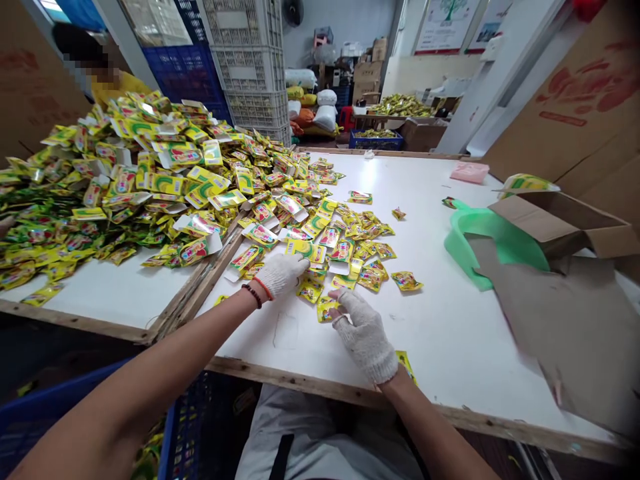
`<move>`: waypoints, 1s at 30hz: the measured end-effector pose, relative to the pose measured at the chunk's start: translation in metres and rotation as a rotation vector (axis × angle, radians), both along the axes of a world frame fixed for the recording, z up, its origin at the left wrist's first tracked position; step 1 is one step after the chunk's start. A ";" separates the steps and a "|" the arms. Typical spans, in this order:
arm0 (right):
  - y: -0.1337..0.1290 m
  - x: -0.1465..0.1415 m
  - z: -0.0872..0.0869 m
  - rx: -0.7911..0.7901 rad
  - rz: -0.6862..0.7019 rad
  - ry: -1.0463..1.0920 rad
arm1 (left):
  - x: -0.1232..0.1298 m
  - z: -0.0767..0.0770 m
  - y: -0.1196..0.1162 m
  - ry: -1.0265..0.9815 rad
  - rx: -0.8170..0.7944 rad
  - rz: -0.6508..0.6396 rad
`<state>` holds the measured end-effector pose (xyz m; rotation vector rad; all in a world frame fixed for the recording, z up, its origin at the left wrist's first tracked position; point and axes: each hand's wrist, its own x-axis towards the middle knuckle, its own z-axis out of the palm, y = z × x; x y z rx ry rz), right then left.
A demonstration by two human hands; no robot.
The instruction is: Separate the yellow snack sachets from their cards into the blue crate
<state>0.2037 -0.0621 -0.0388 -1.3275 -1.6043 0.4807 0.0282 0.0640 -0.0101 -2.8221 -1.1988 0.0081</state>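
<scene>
My left hand (283,275), in a white glove with a beaded bracelet at the wrist, has its fingers curled at a small yellow box (300,248) on the pile's near edge. Its fingertips are partly hidden, but they appear to grip the box. My right hand (366,337), also gloved with bare fingertips, is held low over the white table. Its thumb and fingers are apart, close to a small yellow sachet (326,309). Just beyond lie more shiny sachets (373,275) and open-ended boxes (343,252).
A large heap of yellow boxes (165,157) covers the left table, past a wooden strip (200,287). At right are a green plastic scoop (463,247) and a cardboard box (560,223). Crates (247,63) stand behind. A person in yellow (117,87) is at far left.
</scene>
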 end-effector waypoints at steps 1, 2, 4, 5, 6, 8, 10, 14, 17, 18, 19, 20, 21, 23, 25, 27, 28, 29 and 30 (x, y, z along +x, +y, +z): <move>0.001 0.005 0.002 -0.014 -0.044 0.040 | -0.001 0.005 -0.006 -0.012 0.018 -0.038; 0.003 0.010 0.004 -0.047 -0.078 0.097 | -0.002 0.009 -0.013 -0.035 0.039 -0.100; 0.004 0.020 0.008 -0.178 -0.029 0.248 | -0.005 0.017 -0.033 -0.112 0.083 -0.293; 0.005 0.023 0.008 -0.263 0.063 0.334 | -0.005 0.018 -0.045 -0.162 0.101 -0.403; 0.004 0.024 0.008 -0.341 0.172 0.418 | -0.005 0.018 -0.056 -0.222 0.111 -0.486; -0.001 0.021 0.003 -0.444 0.323 0.549 | -0.003 0.012 -0.078 -0.403 0.111 -0.481; -0.010 0.014 -0.005 -0.460 0.267 0.609 | 0.004 -0.001 -0.097 -0.712 0.044 -0.230; -0.034 0.003 -0.021 -0.430 0.074 0.558 | 0.020 -0.034 -0.124 -1.304 -0.573 0.272; -0.048 0.001 -0.023 -0.425 0.021 0.539 | 0.026 -0.048 -0.136 -1.433 -0.940 0.324; -0.051 0.002 -0.023 -0.426 0.006 0.538 | 0.025 -0.049 -0.138 -1.435 -0.981 0.328; -0.053 0.002 -0.022 -0.426 0.001 0.528 | 0.024 -0.049 -0.139 -1.420 -1.002 0.325; -0.054 0.003 -0.022 -0.423 0.003 0.499 | 0.022 -0.047 -0.139 -1.390 -1.006 0.317; -0.054 0.005 -0.021 -0.414 0.010 0.451 | 0.019 -0.044 -0.138 -1.344 -0.999 0.305; -0.053 0.007 -0.019 -0.380 0.022 0.325 | 0.014 -0.035 -0.136 -1.227 -0.949 0.254; -0.050 0.009 -0.015 -0.351 0.037 0.214 | 0.011 -0.026 -0.133 -1.126 -0.871 0.194; -0.045 0.010 -0.011 -0.339 0.037 0.169 | 0.010 -0.021 -0.129 -1.094 -0.820 0.187; -0.043 0.009 -0.009 -0.335 0.027 0.179 | 0.011 -0.020 -0.128 -1.117 -0.830 0.209; -0.040 0.009 -0.008 -0.332 0.016 0.208 | 0.011 -0.021 -0.126 -1.154 -0.873 0.235; -0.037 0.009 -0.007 -0.327 0.009 0.241 | 0.011 -0.022 -0.124 -1.196 -0.933 0.255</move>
